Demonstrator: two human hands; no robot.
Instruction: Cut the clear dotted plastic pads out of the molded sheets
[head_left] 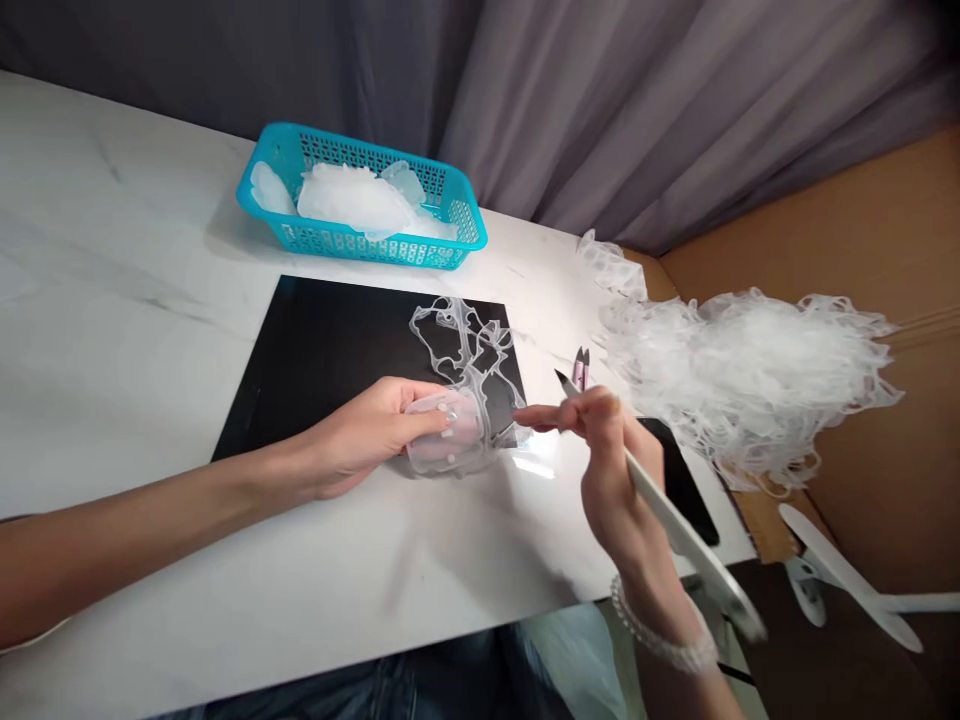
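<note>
My left hand [375, 430] is closed around a small clear plastic piece [450, 440] at the near edge of a black mat [322, 350]. A strip of clear plastic trimming [465, 345] trails from the piece across the mat. My right hand [600, 450] is pinched round a long white-handled knife [675, 530], whose dark tip [564, 380] points up beside the piece. The right forefinger reaches toward the plastic piece.
A turquoise basket [465, 215] with clear plastic pieces stands at the back of the white marble table [112, 300]. A big heap of clear trimmings [750, 380] fills a cardboard box [885, 300] on the right. Small pink snips [581, 368] lie by the heap. A dark phone [682, 490] lies at the table's right edge.
</note>
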